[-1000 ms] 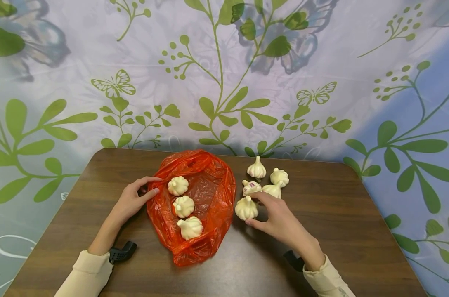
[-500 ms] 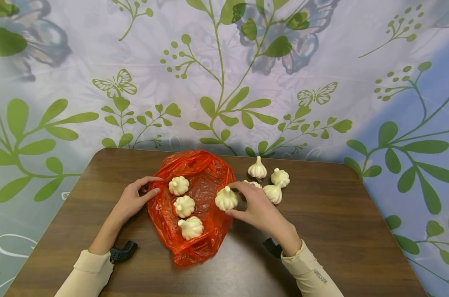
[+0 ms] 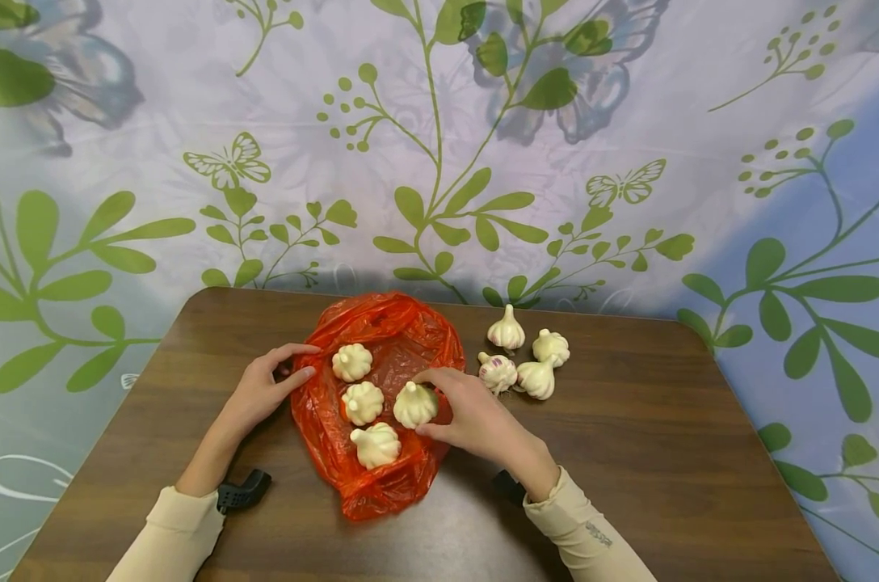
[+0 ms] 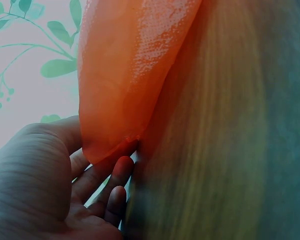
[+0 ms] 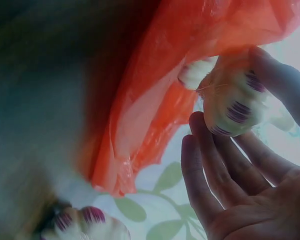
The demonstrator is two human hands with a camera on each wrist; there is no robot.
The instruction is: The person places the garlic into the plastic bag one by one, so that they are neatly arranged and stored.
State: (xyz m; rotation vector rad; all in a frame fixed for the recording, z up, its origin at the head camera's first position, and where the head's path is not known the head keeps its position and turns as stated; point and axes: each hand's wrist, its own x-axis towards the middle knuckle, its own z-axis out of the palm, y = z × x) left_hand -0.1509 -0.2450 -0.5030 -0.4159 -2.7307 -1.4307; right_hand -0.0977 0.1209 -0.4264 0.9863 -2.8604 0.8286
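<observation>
A red plastic bag (image 3: 399, 360) lies spread with its mouth wide on the table. Inside it, along the left, sit three garlic bulbs (image 3: 363, 403) in a column. My right hand (image 3: 476, 416) grips another garlic bulb (image 3: 414, 405) between thumb and fingers, over the bag just right of that column. In the right wrist view this bulb (image 5: 235, 102) shows purple-streaked cloves and root threads, with the bag's edge beside it. At the bag's left rim, my left hand (image 3: 261, 392) holds the plastic by thumb and fingers; in the left wrist view the red film (image 4: 122, 85) partly covers its fingertips.
Right of the bag, several garlic bulbs stand in a cluster, among them a purple-striped bulb (image 3: 498, 373) and an upright bulb (image 3: 506, 330) at the back. The brown wooden table (image 3: 628, 453) ends against a floral cloth (image 3: 439, 162) behind.
My right hand has lifted a garlic bulb from the cluster and carried it left over the bag. My left hand has stayed at the bag's rim.
</observation>
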